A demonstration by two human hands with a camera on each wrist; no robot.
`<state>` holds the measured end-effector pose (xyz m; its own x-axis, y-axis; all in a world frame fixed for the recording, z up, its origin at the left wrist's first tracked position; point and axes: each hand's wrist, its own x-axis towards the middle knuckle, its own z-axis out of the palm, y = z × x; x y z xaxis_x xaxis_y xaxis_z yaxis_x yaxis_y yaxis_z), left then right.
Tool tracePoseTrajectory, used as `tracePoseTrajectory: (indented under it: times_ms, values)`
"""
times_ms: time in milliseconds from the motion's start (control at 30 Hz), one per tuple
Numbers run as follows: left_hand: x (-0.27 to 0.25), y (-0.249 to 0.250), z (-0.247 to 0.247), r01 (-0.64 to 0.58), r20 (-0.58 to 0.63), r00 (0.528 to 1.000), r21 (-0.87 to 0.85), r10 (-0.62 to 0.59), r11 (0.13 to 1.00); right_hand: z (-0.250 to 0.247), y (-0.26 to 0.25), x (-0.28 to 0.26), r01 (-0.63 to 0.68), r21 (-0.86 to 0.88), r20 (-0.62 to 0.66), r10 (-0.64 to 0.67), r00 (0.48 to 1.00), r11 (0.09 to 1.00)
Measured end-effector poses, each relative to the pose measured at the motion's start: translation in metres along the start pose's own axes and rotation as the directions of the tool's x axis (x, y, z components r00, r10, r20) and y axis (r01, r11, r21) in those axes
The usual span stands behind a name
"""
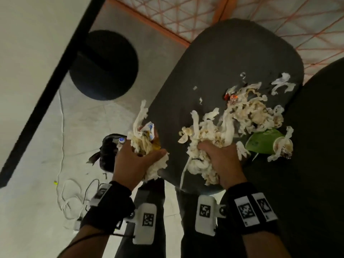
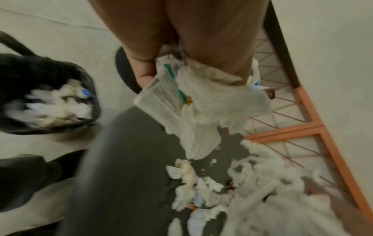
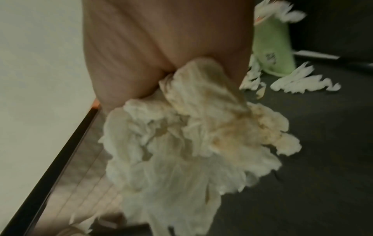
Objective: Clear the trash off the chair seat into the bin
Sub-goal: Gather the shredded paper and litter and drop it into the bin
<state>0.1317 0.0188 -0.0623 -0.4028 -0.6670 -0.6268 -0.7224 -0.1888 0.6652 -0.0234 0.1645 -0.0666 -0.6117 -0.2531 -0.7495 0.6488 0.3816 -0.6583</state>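
Observation:
My left hand [image 1: 138, 159] grips a wad of crumpled white tissue with a printed wrapper [image 2: 161, 97] in it, held at the left edge of the dark chair seat [image 1: 214, 67]. My right hand [image 1: 219, 157] clutches a bigger bunch of stained tissue [image 3: 181, 143] over the seat's front part. More shredded tissue [image 1: 255, 107] lies heaped on the seat's right side, with a green paper cup [image 1: 264, 144] on its side and small red scraps [image 1: 230, 97]. The black bin [image 2: 50, 99], holding tissue and a blue-capped bottle, stands on the floor left of the seat, close to my left hand.
A round black table base [image 1: 104, 64] and its black table edge [image 1: 46, 90] are to the far left. An orange-framed mesh panel [image 1: 186, 15] stands behind the chair. White cables [image 1: 70, 198] lie on the pale floor. A second dark seat [image 1: 320, 146] adjoins on the right.

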Motion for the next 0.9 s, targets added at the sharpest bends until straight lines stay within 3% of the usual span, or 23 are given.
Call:
tracePoseTrajectory:
  times_ms: [67,167,267,333,400,467,600,700,900]
  values:
    - [-0.022,-0.034,-0.016,0.055,-0.027,0.998,0.064,-0.053,0.996,0.026,0.009,-0.008,-0.026,-0.130,0.192,0.051,0.980,0.991]
    - [-0.048,-0.098,-0.040,0.197,-0.071,0.980,0.234,-0.185,0.952,0.071,0.036,-0.020,-0.046,-0.437,0.421,0.249,0.872,0.898]
    - [-0.056,-0.161,-0.060,0.346,-0.082,0.937,0.362,-0.340,0.866,0.116,0.076,-0.021,0.003,-0.649,0.482,0.408,0.775,0.761]
    - [-0.048,-0.194,-0.073,0.379,-0.090,0.923,0.382,-0.374,0.843,0.144,0.100,-0.020,0.033,-0.707,0.486,0.451,0.749,0.706]
    - [-0.028,-0.218,-0.083,0.379,-0.130,0.925,0.355,-0.356,0.855,0.171,0.122,-0.015,0.042,-0.700,0.501,0.448,0.741,0.713]
    - [0.002,-0.244,-0.091,0.363,-0.163,0.931,0.324,-0.327,0.874,0.202,0.152,-0.005,0.011,-0.643,0.500,0.410,0.763,0.765]
    - [0.073,-0.292,-0.091,0.336,-0.256,0.928,0.261,-0.271,0.905,0.254,0.214,0.031,-0.080,-0.536,0.361,0.313,0.878,0.841]
    - [0.122,-0.323,-0.081,0.325,-0.266,0.930,0.271,-0.254,0.906,0.275,0.248,0.063,-0.098,-0.489,0.295,0.270,0.917,0.867]
    - [0.193,-0.382,-0.043,0.351,-0.237,0.930,0.360,-0.279,0.864,0.313,0.323,0.135,0.000,-0.479,0.254,0.139,0.957,0.878]
